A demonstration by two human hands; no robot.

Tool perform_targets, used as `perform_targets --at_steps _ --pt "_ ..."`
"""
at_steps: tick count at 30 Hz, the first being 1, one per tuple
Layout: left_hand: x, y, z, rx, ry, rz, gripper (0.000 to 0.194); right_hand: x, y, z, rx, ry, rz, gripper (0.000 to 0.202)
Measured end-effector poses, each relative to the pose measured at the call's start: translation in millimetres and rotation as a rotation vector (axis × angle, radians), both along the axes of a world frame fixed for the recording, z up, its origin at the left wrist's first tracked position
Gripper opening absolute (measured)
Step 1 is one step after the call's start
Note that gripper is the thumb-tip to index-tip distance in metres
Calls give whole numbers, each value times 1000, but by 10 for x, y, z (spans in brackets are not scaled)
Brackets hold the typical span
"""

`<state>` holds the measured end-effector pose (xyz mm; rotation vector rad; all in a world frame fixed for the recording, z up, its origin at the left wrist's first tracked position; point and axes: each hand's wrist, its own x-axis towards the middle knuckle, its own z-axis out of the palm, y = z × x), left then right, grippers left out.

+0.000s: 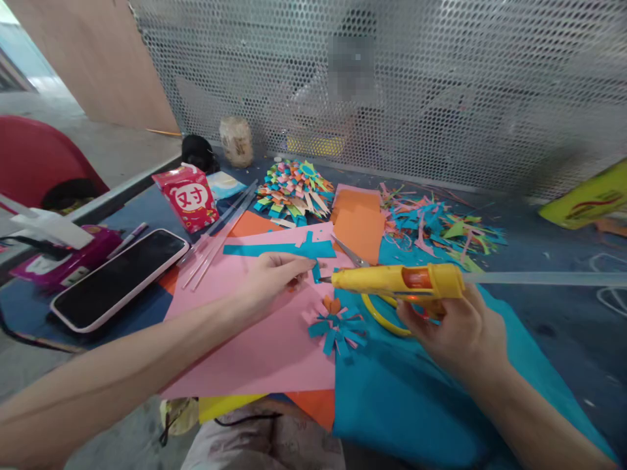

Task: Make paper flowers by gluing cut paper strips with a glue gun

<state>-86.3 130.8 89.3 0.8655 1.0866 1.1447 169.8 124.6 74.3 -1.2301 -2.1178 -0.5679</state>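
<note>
My right hand (458,326) grips a yellow hot glue gun (386,281), its nozzle pointing left and a long clear glue stick (548,279) trailing from its back. Between the fingertips of my left hand (274,281) is a small blue paper strip (317,270), right at the nozzle tip. Below the nozzle lies a flower of blue, pink and orange paper strips (337,329). Pink paper (245,352) and blue paper (401,398) sit beneath my hands. Yellow-handled scissors (379,316) are partly hidden behind the glue gun. A longer blue strip (255,249) rests beyond my left hand.
Farther back are a heap of colourful paper flowers (294,186), orange paper (360,225) and a pile of paper scraps (431,225). Clear glue sticks (215,241), a red packet (189,199) and a phone (120,277) lie left. A perforated metal panel (441,85) borders the table.
</note>
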Motion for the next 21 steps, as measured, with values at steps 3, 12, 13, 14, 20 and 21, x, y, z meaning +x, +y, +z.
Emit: perform_targets --at_steps 3,12,13,14,20,21 --pt "9 6 -4 4 -14 17 27 -13 6 37 62 -53 66 20" --pt "-6 16 -23 25 -6 16 26 -26 -9 56 72 -109 101 21" --pt "-4 13 -21 17 -4 16 25 -24 -11 54 63 -103 98 21" --pt "0 11 -20 9 -6 15 24 -21 -10 51 54 -97 96 20" --pt "11 14 -42 17 -10 -2 29 -9 2 48 37 -92 114 20" --pt "11 17 -43 16 -5 2 30 -11 3 53 40 -97 111 19"
